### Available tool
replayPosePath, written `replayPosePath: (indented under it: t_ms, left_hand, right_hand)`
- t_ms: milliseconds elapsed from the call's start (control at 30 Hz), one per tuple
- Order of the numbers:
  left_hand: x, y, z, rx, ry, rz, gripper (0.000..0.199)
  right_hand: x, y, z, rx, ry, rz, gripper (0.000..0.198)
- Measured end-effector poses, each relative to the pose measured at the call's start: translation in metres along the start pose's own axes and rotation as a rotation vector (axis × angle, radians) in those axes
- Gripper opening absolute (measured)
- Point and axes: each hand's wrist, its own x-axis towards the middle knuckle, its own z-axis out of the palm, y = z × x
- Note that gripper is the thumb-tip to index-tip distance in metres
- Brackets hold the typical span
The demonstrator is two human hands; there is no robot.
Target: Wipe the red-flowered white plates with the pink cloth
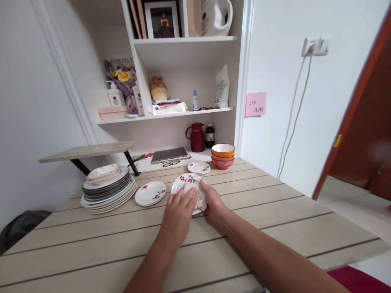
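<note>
A white plate with red flowers (176, 185) is held tilted just above the wooden table. My right hand (215, 203) grips its right rim, thumb on the upper face. My left hand (180, 209) presses a pale pink cloth (200, 201) against the plate's face, fingers bent over it. Part of the plate is covered by the cloth and my fingers. To the left lie matching small plates (149, 193), stacked, and another small flowered plate (198, 167) lies behind the held one.
A tall stack of plates (106, 195) with pink-rimmed dishes on top stands left, by a small raised shelf (88, 150). Stacked orange and red bowls (222, 156) are at the back right. Behind are a red thermos jug (197, 138), a dark laptop (169, 154) and glasses (171, 163).
</note>
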Motion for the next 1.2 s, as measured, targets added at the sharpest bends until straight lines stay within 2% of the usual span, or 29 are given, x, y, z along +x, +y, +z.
replayPosePath:
  t_ms: [100,233,400,500,600,700,767,867,967,1033,1100,1200]
  left_hand:
    - [0.001,0.000,-0.001,0.029,0.009,-0.042,0.046]
    - [0.003,-0.004,-0.006,0.103,0.017,-0.263,0.042]
    - [0.003,-0.015,-0.007,0.145,0.040,-0.400,0.042]
    - [0.001,-0.019,-0.006,0.123,0.073,-0.373,0.041]
    - [0.000,-0.016,-0.002,0.049,0.094,-0.216,0.040]
    - [0.001,-0.008,0.002,-0.038,0.101,-0.064,0.037]
    - [0.002,-0.003,0.004,-0.062,0.106,-0.015,0.034]
    - [0.001,0.000,0.005,-0.043,0.093,-0.029,0.035]
    - [0.000,-0.003,0.005,0.001,0.083,-0.121,0.037]
    - [-0.001,-0.008,0.006,0.026,0.102,-0.186,0.037]
    - [-0.003,-0.014,0.008,0.032,0.134,-0.230,0.039]
    - [-0.003,-0.021,0.012,-0.017,0.181,-0.185,0.043]
  right_hand:
    - [-0.001,-0.002,0.001,0.007,-0.003,-0.020,0.031]
    - [-0.004,-0.004,0.006,-0.013,0.013,-0.072,0.029]
    - [-0.012,0.008,0.010,-0.119,-0.063,-0.004,0.031]
    - [-0.015,0.020,0.011,-0.136,-0.162,-0.011,0.033]
    - [-0.016,0.025,0.010,-0.105,-0.198,-0.027,0.032]
    - [-0.011,0.021,0.007,-0.071,-0.142,0.018,0.033]
    - [-0.004,0.014,0.003,-0.032,-0.068,0.055,0.036]
    - [0.004,0.002,-0.002,0.024,0.055,0.041,0.036]
    - [0.006,-0.002,-0.004,0.014,0.115,0.001,0.031]
    - [0.001,0.002,-0.001,-0.025,0.069,0.007,0.031]
    - [-0.005,0.011,0.004,-0.082,-0.037,0.021,0.033]
    - [-0.012,0.023,0.008,-0.133,-0.188,0.002,0.035]
